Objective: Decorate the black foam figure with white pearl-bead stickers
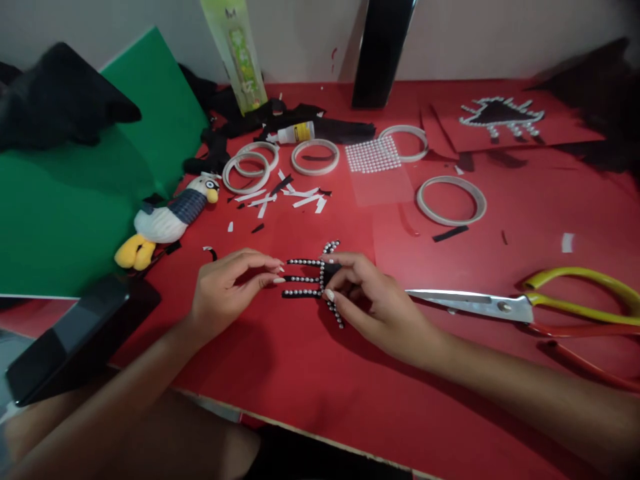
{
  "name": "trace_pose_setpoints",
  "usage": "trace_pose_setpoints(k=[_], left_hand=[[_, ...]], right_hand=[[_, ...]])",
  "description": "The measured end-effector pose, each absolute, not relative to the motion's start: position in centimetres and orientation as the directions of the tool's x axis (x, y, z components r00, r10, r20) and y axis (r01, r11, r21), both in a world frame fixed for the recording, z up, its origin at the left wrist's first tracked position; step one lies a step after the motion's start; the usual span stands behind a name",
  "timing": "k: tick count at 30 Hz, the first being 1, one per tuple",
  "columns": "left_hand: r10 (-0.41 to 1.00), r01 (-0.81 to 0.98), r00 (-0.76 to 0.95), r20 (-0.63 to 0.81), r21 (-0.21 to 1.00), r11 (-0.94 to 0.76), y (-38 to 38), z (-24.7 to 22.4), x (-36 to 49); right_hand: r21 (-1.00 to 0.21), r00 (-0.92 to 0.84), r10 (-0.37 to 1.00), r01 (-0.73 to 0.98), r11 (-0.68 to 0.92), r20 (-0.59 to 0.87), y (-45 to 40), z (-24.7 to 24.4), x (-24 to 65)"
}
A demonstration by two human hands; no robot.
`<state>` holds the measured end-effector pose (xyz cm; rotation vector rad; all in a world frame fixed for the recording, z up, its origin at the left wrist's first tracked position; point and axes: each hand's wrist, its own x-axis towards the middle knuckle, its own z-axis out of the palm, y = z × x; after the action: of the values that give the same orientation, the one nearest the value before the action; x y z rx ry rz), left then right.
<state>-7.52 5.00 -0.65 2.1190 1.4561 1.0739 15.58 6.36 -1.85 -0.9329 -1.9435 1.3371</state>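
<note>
In the head view, a black piece edged with rows of small pearls (321, 279) lies on the red tabletop (300, 387) between the two hands, its three pearled strips pointing left. The right hand (370, 300) covers its right part, thumb and fingers bent over it, though whether that grip is clamped on it I cannot tell. The left hand (230, 287) is at the ends of the strips, index finger and thumb slightly apart, the thumb's nail at the tip of the middle strip; whether they touch is unclear. To the right lie large scissors (500, 305) with a yellow and a red handle, tips toward the right hand. Beyond the hands are rolls of tape (451, 201), a sheet of pearls (373, 155), white and black scraps (300, 193) and a small bottle (296, 133). A plush bird (167, 221) lies on the left, beside a green board (150, 120).
</note>
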Motion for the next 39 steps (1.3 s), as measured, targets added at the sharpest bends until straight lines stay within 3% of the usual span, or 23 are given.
trace_pose_setpoints(k=[6,11,23,39], left_hand=[[0.857,0.678,0.258,0.446,0.548,-0.49,5.5,-0.6,-7.2],[0.867,0.74,0.281,0.412,0.482,-0.469,5.5,-0.5,-6.1],[0.967,0.739,0.142,0.212,0.628,-0.246,5.4,-0.8,-6.0],[0.966,0.738,0.123,0.226,0.63,-0.242,5.1,-0.9,-6.5]], right_hand=[[-0.943,-0.57,0.818,0.225,0.247,0.079,6.3,-1.7,15.5],[-0.946,-0.569,0.817,0.208,0.25,0.091,6.3,-1.6,15.5],[-0.942,-0.568,0.818,0.217,0.255,0.09,6.4,-1.5,15.5],[-0.929,-0.563,0.822,0.255,0.267,0.082,6.3,-1.4,15.6]])
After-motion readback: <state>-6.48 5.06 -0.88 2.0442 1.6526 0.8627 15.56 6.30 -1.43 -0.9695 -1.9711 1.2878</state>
